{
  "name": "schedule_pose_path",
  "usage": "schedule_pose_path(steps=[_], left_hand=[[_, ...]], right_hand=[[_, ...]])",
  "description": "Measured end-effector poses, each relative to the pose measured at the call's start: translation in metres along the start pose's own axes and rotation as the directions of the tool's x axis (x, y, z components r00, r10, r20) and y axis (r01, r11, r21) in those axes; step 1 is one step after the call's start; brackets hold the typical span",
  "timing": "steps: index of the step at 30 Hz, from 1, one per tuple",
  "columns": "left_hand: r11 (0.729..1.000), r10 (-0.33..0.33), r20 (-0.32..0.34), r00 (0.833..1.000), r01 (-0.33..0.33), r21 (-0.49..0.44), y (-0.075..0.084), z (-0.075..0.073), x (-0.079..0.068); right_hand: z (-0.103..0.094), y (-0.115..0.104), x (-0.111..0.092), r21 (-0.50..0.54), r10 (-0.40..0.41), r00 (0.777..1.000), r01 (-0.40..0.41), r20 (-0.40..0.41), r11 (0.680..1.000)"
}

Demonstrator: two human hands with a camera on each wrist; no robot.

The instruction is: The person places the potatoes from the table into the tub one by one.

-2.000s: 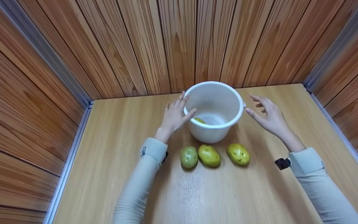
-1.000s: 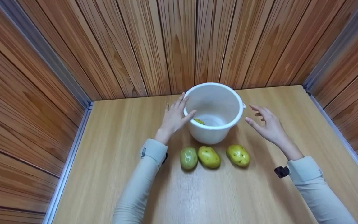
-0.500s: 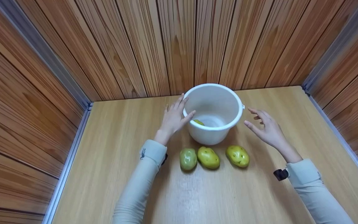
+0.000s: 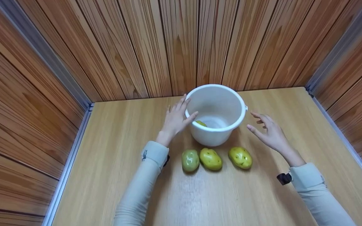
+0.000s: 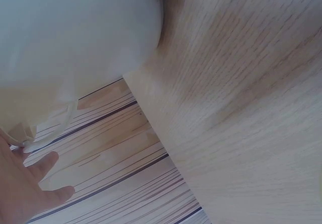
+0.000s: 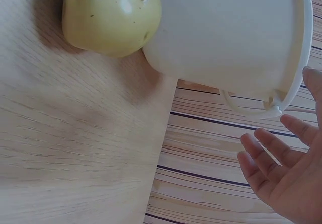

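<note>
A white plastic bucket (image 4: 214, 136) stands upright near the back of the table. My left hand (image 4: 174, 118) lies at its left rim, fingers straight and thumb over the edge. Off the bucket's right side, my right hand (image 4: 271, 131) hovers apart from it, fingers relaxed and holding nothing. In front of the bucket lie two yellow-green potatoes, one in the middle (image 4: 211, 159) and one on the right (image 4: 240, 158). Left of them is a smoother, duller green oval piece (image 4: 190, 160). Inside the bucket a yellow thing (image 4: 201, 123) shows only in part; the rim hides the rest.
The light wooden table (image 4: 118, 131) runs back to a wood-panelled wall (image 4: 156, 47), with panelled sides held by metal rails. A white bail handle (image 6: 246, 114) hangs behind the bucket in the right wrist view.
My right hand has drawn back from beside the bucket's rim, slightly down and toward me. My left hand has kept its place, and the bucket and potatoes have not moved on the table.
</note>
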State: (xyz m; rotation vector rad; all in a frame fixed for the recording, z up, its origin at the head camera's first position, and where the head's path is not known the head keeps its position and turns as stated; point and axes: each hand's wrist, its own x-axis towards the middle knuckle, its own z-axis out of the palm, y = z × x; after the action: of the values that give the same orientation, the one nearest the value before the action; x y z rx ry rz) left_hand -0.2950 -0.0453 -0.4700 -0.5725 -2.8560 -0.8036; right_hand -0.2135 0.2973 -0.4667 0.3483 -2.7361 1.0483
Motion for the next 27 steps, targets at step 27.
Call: schedule_pose_path(steps=[27], left_hand=[[0.999, 0.004, 0.009, 1.000, -0.004, -0.036, 0.001, -0.002, -0.002]], right_hand=[[0.014, 0.014, -0.012, -0.025, -0.034, 0.999, 0.034, 0.016, 0.999]])
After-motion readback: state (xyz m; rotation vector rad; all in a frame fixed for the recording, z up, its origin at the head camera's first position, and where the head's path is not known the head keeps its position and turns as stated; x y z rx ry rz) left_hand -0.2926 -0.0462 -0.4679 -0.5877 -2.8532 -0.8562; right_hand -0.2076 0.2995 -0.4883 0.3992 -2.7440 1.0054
